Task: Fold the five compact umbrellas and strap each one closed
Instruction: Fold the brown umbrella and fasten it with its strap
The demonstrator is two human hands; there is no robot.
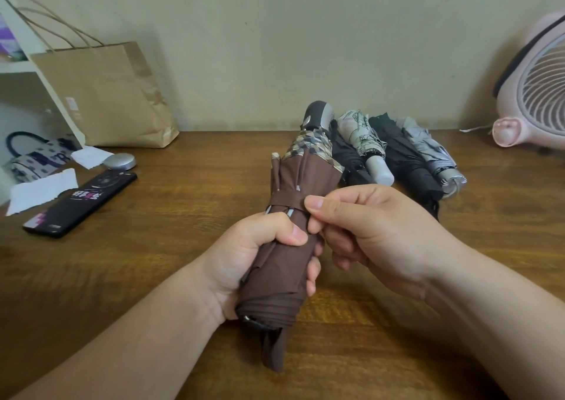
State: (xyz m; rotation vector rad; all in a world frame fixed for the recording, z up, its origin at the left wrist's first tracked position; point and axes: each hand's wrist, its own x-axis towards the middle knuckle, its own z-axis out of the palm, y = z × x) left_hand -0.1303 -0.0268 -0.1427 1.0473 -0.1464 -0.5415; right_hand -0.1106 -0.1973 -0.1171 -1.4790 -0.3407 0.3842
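1 brown umbrella (305,173) gripped by left hand (253,253) | strap (287,201) pinched by right hand (373,231) | 4 umbrellas (403,155) laid on table (183,216)

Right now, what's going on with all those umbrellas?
A person is closing up a brown umbrella. The left hand grips its folded cloth, and the right hand pinches the strap that runs round it. Whether the strap is fastened cannot be told. Four other umbrellas lie bundled side by side on the table, near the wall.
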